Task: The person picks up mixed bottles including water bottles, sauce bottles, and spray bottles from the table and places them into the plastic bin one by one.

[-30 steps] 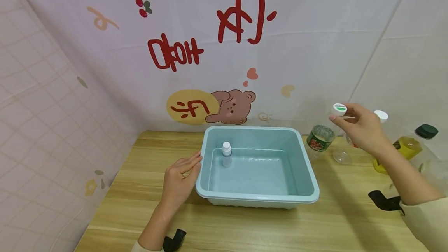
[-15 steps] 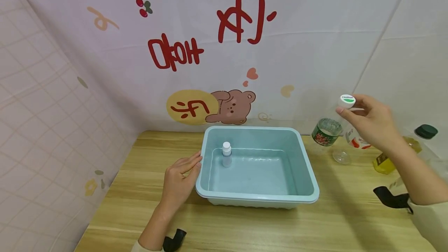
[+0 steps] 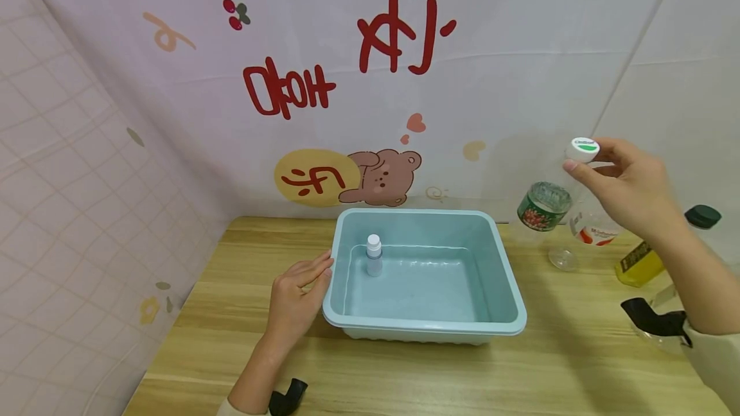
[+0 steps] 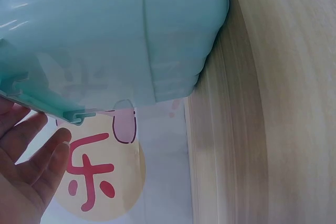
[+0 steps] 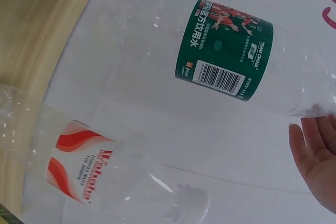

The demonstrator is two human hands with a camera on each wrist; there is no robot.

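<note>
Head view: your right hand (image 3: 636, 190) is pinching the green-labelled bottle (image 3: 543, 209), lifting it higher and rightward, so it is hanging off the table (image 3: 399, 381), outside the blue basin (image 3: 428, 326); your left hand (image 3: 297, 297), fingers relaxed, is touching the basin's left rim.

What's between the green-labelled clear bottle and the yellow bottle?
In the head view, a clear plastic bottle with a red-white label, partly behind the right hand.

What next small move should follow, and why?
Probably carry the clear plastic green-labelled bottle left over the pale-blue rectangular plastic tub: the right hand holds it by its white cap to the tub's right, and the left hand touches the left rim.
</note>
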